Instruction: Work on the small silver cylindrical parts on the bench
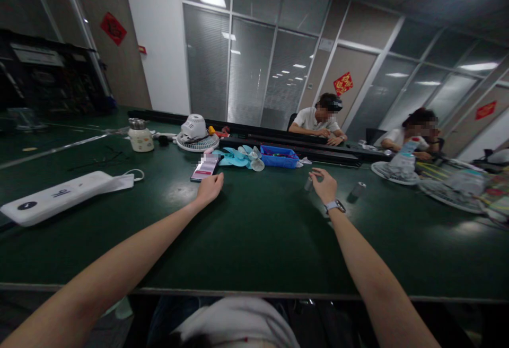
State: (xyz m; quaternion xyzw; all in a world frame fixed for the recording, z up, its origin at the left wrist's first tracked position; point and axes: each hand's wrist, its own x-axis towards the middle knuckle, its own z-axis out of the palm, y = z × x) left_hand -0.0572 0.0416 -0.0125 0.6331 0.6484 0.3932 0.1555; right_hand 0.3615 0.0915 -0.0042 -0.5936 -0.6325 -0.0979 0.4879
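My right hand (325, 184) is closed, thumb and fingertips together at a small grey cylinder (307, 184) that looks like a battery and stands just above or on the table. A second grey cylinder (357, 191) is to the right of my wrist, apart from the hand. My left hand (210, 189) rests on the table with curled fingers; whatever they may hold is hidden. Just beyond it lies a phone (204, 170) with a lit screen. Light-blue fan blades (240, 157) are behind the phone, beside a blue basket (279, 157) with small items inside.
On the green table (262, 231), a white elongated device (59, 197) lies left. A cream flask (140, 136) and a white fan (194, 130) stand at the back. Fan grilles (449, 194) and a plastic bottle (404, 158) are right. Two people sit across the table.
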